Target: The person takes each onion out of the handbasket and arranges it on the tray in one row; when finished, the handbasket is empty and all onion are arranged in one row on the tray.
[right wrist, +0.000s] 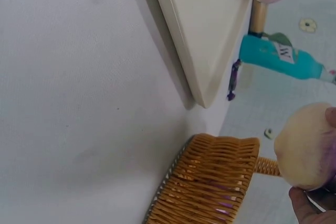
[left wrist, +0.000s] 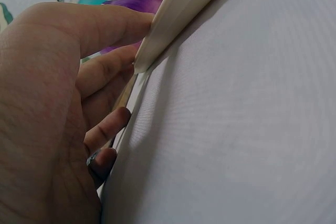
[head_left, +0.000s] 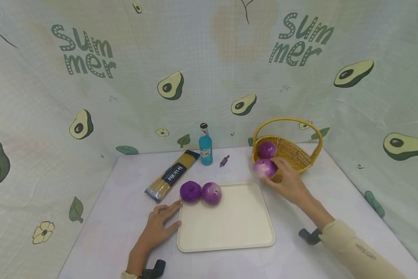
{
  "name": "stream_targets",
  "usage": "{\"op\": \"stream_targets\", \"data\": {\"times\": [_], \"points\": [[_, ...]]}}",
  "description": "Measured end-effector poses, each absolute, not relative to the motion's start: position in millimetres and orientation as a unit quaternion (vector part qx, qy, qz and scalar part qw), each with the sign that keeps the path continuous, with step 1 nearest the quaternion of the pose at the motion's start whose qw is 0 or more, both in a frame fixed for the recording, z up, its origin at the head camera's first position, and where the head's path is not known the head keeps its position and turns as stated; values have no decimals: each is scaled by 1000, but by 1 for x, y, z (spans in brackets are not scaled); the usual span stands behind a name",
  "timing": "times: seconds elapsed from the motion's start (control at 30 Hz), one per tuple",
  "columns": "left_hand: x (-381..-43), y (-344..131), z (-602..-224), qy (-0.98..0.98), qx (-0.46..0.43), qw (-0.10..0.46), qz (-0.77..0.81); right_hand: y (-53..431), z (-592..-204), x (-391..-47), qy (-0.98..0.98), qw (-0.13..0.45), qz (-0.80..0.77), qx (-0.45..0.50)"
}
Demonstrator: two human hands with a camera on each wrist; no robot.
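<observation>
At the basket's front left, my right hand holds a purple-and-white onion between thumb and fingers. In the right wrist view the onion's pale side shows, with fingertips at its edge. Behind it, another purple onion lies inside the yellow wicker basket. My left hand is at the left side of the cream tray, with thumb and fingertips touching its edge. Two more onions sit side by side at the tray's back left corner, one dark purple, one paler.
A pasta packet lies slanted behind the tray on the left. Beside it stands a blue bottle. A small purple wrapped candy lies right of the bottle. Patterned cloth hangs behind the white table.
</observation>
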State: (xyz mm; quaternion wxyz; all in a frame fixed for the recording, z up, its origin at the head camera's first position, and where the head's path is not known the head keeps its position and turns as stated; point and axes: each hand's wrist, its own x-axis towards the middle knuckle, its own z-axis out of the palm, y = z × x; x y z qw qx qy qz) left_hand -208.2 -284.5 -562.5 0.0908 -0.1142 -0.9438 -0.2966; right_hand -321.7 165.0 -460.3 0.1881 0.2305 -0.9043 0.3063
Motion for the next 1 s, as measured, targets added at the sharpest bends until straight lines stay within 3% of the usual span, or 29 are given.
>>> {"op": "stream_targets", "data": {"times": [1.0], "points": [[-209,-286,-564,-949,-94,68,-293,153,-468,-312,-895,181,312,262]]}}
